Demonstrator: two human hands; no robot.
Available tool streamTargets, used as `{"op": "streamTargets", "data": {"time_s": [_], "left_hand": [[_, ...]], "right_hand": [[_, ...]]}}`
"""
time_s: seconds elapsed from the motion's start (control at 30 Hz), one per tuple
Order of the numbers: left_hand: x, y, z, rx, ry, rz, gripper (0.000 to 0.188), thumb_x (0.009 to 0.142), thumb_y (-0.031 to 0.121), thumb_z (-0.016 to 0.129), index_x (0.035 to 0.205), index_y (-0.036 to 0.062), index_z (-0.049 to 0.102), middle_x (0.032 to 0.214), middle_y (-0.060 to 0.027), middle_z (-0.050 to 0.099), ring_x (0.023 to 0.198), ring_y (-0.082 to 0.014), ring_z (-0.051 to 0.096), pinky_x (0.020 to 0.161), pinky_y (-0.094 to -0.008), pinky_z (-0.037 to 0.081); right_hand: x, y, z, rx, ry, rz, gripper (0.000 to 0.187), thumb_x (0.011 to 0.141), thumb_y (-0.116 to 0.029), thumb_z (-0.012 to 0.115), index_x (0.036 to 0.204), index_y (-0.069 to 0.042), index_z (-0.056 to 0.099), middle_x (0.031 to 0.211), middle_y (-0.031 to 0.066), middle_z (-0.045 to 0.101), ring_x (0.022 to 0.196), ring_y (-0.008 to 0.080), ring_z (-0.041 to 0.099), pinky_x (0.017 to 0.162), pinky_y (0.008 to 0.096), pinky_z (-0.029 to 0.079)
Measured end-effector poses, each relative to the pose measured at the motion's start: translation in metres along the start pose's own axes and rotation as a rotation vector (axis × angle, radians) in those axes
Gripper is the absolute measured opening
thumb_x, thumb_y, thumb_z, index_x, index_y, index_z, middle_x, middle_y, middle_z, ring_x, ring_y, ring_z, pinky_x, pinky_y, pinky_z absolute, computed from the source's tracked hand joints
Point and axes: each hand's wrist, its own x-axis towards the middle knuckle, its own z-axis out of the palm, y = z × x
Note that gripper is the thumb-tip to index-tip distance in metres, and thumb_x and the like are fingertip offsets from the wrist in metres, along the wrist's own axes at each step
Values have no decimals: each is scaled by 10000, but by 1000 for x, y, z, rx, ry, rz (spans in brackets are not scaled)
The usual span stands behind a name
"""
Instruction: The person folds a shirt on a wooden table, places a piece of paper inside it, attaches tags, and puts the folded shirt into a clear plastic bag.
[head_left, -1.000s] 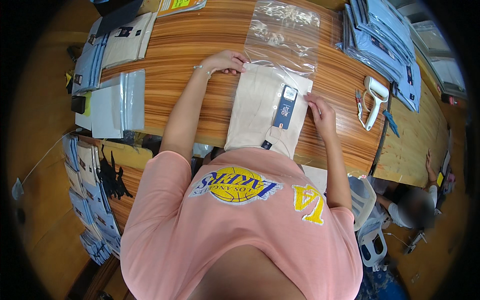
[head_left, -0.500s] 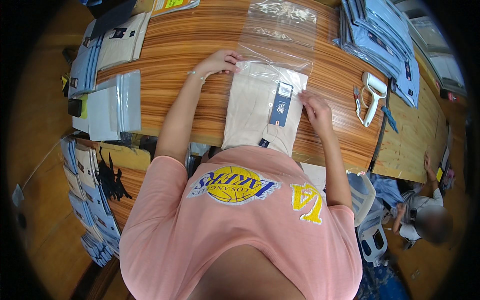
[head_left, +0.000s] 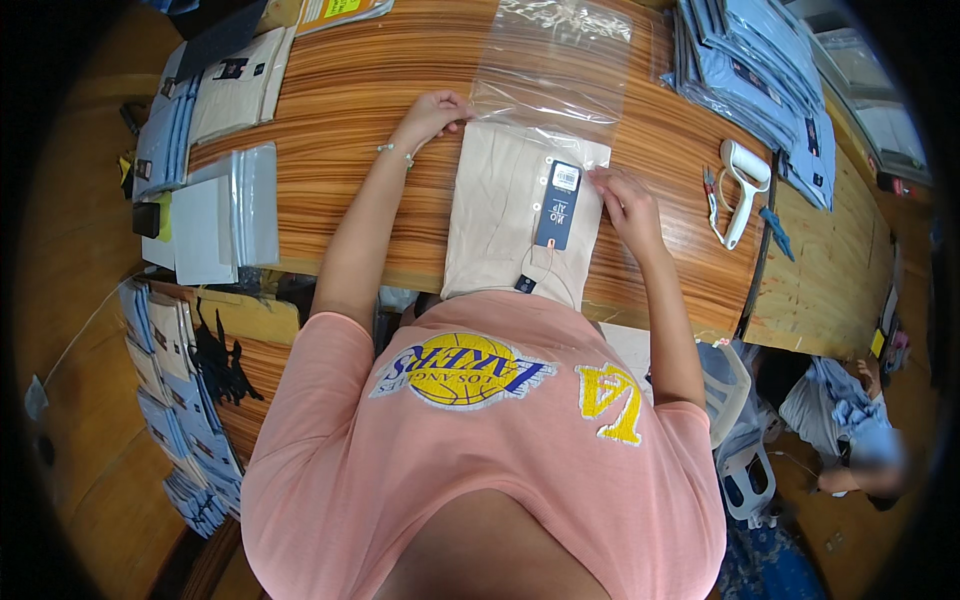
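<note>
A folded beige shirt point(head_left: 490, 220) lies on the wood-grain table in front of me, its lower end close against my body. A dark blue hang tag point(head_left: 557, 207) rests on it, tied by a loop of string. Beyond the shirt a clear plastic bag point(head_left: 550, 75) is spread flat, its near edge over the shirt's far end. My left hand point(head_left: 434, 116) pinches the bag's edge at the shirt's far left corner. At the shirt's right edge, beside the tag, my right hand point(head_left: 630, 205) has its fingers closed on the fabric.
A white lint roller point(head_left: 744, 190) and small red-handled snips point(head_left: 711, 200) lie to the right. Bagged blue shirts point(head_left: 745, 80) are stacked at far right. On the left are beige shirts point(head_left: 235, 85) and clear bags point(head_left: 257, 205). A co-worker point(head_left: 845, 420) sits at lower right.
My hands and the shirt have shifted slightly away from me, the bag's edge now covering the shirt's far corner. The co-worker has bent over and drawn an arm back from the table.
</note>
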Motion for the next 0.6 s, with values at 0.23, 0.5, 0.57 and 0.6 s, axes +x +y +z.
{"op": "streamTargets", "data": {"time_s": [0.23, 0.5, 0.57, 0.6], "left_hand": [[0, 14, 1, -13, -17, -47, 169, 767, 148, 657, 905, 82, 585, 702, 32, 576, 548, -21, 478, 455, -145, 357], [0, 10, 2, 80, 3, 106, 182, 754, 131, 678, 896, 76, 579, 673, 21, 599, 517, -28, 469, 460, -155, 359], [2, 7, 1, 119, -5, 140, 216, 758, 135, 675, 930, 71, 563, 690, 18, 606, 529, -29, 474, 459, -155, 356], [2, 5, 0, 98, -19, 110, 242, 759, 134, 674, 958, 74, 550, 698, 17, 608, 535, -29, 475, 459, -155, 356]], "right_hand": [[-7, 8, 2, 7, -8, 55, 110, 789, -60, 576, 883, -58, 632, 929, 95, 635, 881, 285, 589, 758, 351, 469], [-7, 9, 5, 12, -14, 76, 117, 788, -68, 583, 891, -63, 639, 934, 97, 636, 888, 286, 590, 761, 352, 470], [-7, 10, 4, 10, -15, 67, 117, 788, -68, 584, 891, -62, 640, 932, 97, 636, 891, 286, 589, 763, 351, 469], [-6, 10, 3, 9, -21, 60, 117, 789, -68, 584, 891, -62, 641, 931, 98, 636, 892, 286, 589, 764, 351, 470]]}}
